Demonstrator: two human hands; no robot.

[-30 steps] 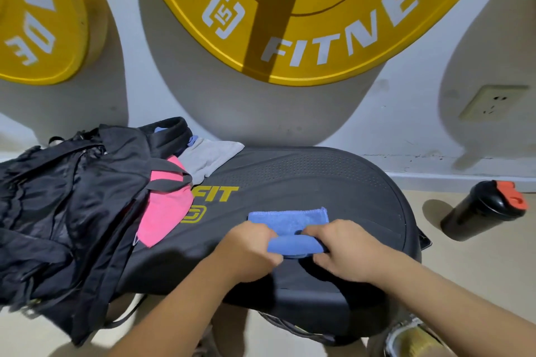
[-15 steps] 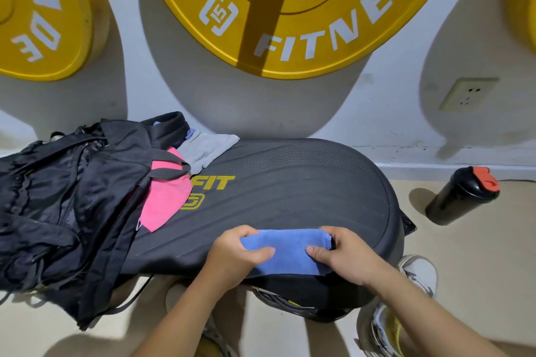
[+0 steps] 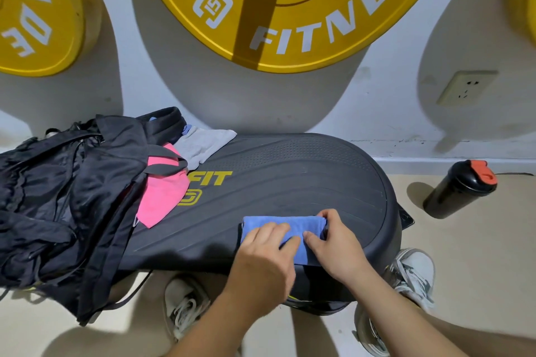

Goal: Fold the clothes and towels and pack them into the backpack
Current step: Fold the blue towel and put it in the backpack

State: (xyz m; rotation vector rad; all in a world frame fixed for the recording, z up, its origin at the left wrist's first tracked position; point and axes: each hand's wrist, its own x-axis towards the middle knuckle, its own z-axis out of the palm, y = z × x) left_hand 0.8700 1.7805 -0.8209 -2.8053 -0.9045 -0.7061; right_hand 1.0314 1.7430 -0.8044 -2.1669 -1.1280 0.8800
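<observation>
A folded blue towel (image 3: 290, 224) lies on the near part of the black exercise platform (image 3: 290, 177). My left hand (image 3: 264, 264) rests flat on the towel's left half, fingers straight. At the towel's right end, my right hand (image 3: 333, 252) grips it, thumb on top and fingers curled round the edge. The open black backpack (image 3: 58, 197) slumps over the platform's left end. A pink cloth (image 3: 162, 197) sticks out of it and a grey cloth (image 3: 203, 143) lies just behind.
A black shaker bottle (image 3: 458, 188) with a red lid stands on the floor to the right. Yellow weight plates (image 3: 290, 9) hang on the wall behind, beside a wall socket (image 3: 464, 87). My shoes (image 3: 412, 272) are under the platform's near edge.
The towel went from half-folded to a flat strip. My left hand let go of its left end and now lies flat on top; my right hand stays at the right end.
</observation>
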